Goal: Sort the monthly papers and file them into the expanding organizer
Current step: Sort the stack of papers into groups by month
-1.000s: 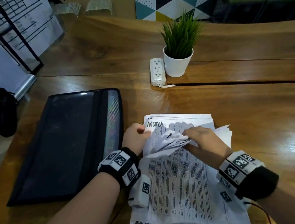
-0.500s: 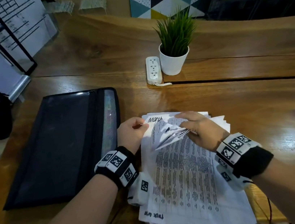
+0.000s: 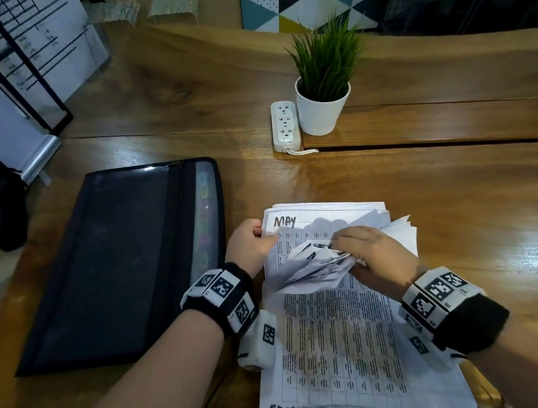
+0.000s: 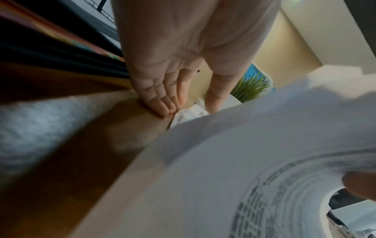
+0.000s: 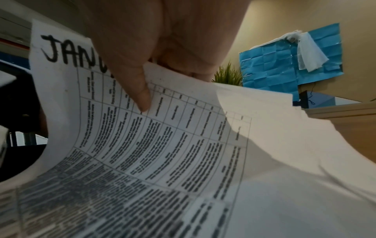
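Currently the person is mid-sort: stack of papers (image 3: 343,324) lies at the near edge of the wooden table (image 3: 471,227), just right of the black expanding organizer (image 3: 114,267), which lies flat toward the near-left corner, looks closed, nothing filed yet afaict. Right hand (image 3: 377,257) has thumb + fingers clamped on a lifted bundle of sheet corners, bent up and fanned; wrist view shows the thumb (image 5: 140,95) pressed on a sheet headed "JAN…". Left hand (image 3: 252,244) sits at the stack's far-left corner w/ fingers (image 4: 160,103) held together and fairly straight, tips at the paper edge; thumb apart from them. Whether it pinches a sheet or only steadies the corner, can't tell. Top exposed sheet under the lifted bundle reads "May".

Risks from here, judged only:
- bundle is bent hard at the pinch, so corners may crease or tear if pulled further.
- several sheets are held at once, so one may slip back and months get mixed or skipped.
- near ends of the sheets overhang the table edge toward the person's lap; a tug could slide the stack off.
- organizer isn't open, so one hand must let go first, and a loose fan could collapse.

Potted plant (image 3: 324,92) and power strip (image 3: 285,125) sit well apart, toward the far side.
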A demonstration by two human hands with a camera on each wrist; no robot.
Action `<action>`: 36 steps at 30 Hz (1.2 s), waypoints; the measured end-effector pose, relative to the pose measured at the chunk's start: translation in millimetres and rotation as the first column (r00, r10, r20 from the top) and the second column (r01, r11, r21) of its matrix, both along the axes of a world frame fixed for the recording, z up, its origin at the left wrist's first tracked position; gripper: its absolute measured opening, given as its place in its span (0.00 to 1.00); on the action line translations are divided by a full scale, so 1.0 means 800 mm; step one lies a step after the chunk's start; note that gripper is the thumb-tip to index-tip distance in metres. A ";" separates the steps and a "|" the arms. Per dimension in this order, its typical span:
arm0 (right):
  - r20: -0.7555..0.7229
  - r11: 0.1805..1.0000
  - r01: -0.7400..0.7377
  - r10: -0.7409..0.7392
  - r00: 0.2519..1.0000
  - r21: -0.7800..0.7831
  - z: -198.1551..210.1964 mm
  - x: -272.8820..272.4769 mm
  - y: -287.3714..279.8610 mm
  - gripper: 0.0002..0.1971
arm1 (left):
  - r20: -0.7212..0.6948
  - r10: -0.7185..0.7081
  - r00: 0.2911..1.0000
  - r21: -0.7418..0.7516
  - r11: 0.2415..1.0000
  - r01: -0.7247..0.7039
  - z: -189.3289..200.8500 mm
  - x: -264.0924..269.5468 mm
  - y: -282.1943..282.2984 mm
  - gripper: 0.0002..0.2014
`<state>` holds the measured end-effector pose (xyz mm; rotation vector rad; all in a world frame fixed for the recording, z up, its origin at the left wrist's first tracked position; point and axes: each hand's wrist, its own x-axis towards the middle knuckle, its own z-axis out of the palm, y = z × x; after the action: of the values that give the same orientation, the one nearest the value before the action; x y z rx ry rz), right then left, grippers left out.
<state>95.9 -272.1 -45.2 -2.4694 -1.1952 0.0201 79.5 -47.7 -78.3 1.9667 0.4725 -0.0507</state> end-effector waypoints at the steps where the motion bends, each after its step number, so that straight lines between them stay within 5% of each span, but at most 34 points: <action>1: -0.027 1.000 0.021 -0.021 0.999 0.018 0.001 -0.004 0.000 0.21 | -0.007 -0.006 1.000 0.028 1.000 0.006 -0.002 0.003 0.000 0.11; 5: -0.311 0.962 0.269 -0.238 0.920 0.058 0.004 -0.013 -0.003 0.32 | 0.103 0.011 0.995 0.062 0.998 -0.018 -0.003 0.008 0.000 0.10; 12: -0.164 0.980 0.163 -0.143 0.976 0.117 -0.008 -0.003 -0.009 0.15 | 0.210 -0.129 0.969 -0.019 0.990 0.136 0.003 -0.006 0.001 0.04; 18: -0.116 0.994 0.085 -0.076 0.990 0.074 -0.004 0.008 -0.004 0.19 | 0.115 -0.384 0.916 -0.217 0.890 0.400 0.028 -0.018 -0.002 0.07; 21: -0.114 0.994 0.105 -0.102 0.988 0.020 -0.003 0.006 -0.006 0.19 | 0.051 -0.294 0.955 -0.300 0.907 0.295 0.034 -0.017 -0.004 0.09; 24: -0.177 0.989 0.145 -0.145 0.974 -0.011 0.007 0.000 -0.006 0.20 | 0.018 -0.099 0.995 -0.175 0.979 0.101 0.018 -0.006 -0.003 0.12; 27: -0.297 0.972 0.231 -0.231 0.927 -0.038 0.016 -0.005 -0.002 0.23 | -0.074 -0.057 0.996 -0.206 0.978 0.040 0.004 0.002 -0.005 0.17; 29: -0.321 0.968 0.250 -0.246 0.914 -0.031 0.020 -0.005 -0.001 0.26 | -0.082 -0.067 0.994 -0.179 0.982 0.052 0.001 0.006 -0.006 0.15; 32: -0.199 0.992 0.129 -0.125 0.972 0.007 0.021 0.001 -0.004 0.14 | -0.091 -0.187 0.978 -0.170 0.971 0.170 -0.002 0.005 -0.008 0.08; 36: -0.201 0.995 0.095 -0.092 0.975 0.006 0.020 0.007 -0.009 0.11 | -0.087 -0.251 0.964 -0.098 0.965 0.242 -0.003 0.003 -0.005 0.16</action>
<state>101.9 -279.5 -29.1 -2.4396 -0.9900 0.2271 81.8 -51.8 -80.6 1.9333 0.2813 -0.3226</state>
